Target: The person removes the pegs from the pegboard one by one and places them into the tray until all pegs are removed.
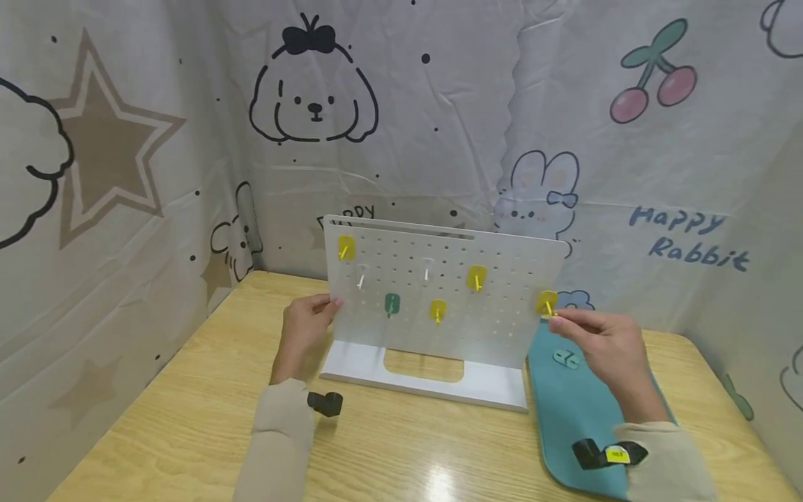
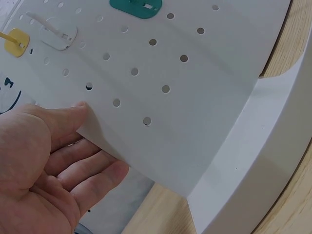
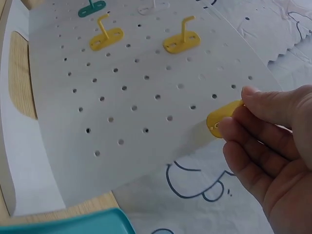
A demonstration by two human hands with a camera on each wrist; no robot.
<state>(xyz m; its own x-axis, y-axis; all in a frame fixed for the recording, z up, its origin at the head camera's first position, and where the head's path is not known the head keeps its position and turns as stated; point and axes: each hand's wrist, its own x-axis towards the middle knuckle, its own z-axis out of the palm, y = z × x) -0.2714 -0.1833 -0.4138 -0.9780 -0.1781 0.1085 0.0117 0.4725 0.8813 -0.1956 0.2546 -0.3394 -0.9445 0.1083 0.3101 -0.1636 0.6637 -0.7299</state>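
The fingers of the right hand [image 1: 602,345] pinch a yellow hook [image 1: 544,301] at the white pegboard [image 1: 370,331]'s right edge, though whether it sits flush is hard to tell. The left hand [image 1: 305,324] grips the opposite edge above the tabletop [image 1: 389,446].

So the pegboard [image 1: 489,331] is plain white with neat rows of round holes, and its base [image 1: 354,357] is white too. Four yellow hooks [image 1: 476,278] on it: one by the top left corner, one right at the right edge, two in between. Two clear hooks [image 1: 427,268] look whitish, and a lone green hook [image 1: 392,305] sits nearer the bottom edge. The worktop [image 1: 389,446] is honey-coloured with streaky woodgrain. Toward its right edge there's a teal tray [image 1: 561,425] with a paler green piece [image 1: 567,359] in it. Backdrop cloth [image 1: 452,160]: whitish, brown stars, pink cherries, black-outlined animals. Sleeves [image 1: 284,418] are plain beige, btw.
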